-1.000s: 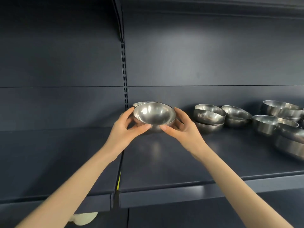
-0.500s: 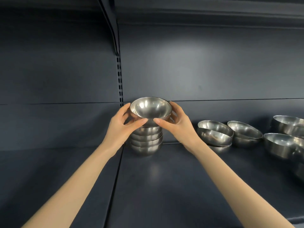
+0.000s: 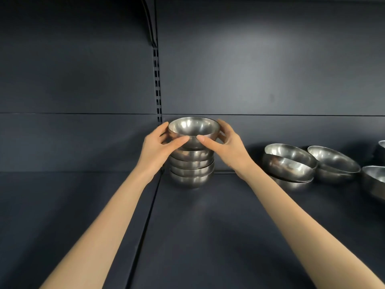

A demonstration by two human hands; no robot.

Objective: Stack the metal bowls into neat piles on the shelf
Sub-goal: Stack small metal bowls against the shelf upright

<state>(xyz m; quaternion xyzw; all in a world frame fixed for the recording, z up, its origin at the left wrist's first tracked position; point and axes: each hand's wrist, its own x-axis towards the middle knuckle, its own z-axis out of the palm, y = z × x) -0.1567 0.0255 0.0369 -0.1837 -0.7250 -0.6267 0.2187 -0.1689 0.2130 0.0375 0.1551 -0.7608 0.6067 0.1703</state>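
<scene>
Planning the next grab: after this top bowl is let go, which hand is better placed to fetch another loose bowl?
Probably the right hand: the loose bowls lie on its side of the pile. The left hand would have to cross the pile. Both grip the top bowl now.

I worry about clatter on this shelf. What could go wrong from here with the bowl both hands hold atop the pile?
The top bowl, gripped by the left hand and right hand, may not be seated; released, it might slide off. The pile beneath is tall on a rounded base, so a nudge could topple it.
</scene>
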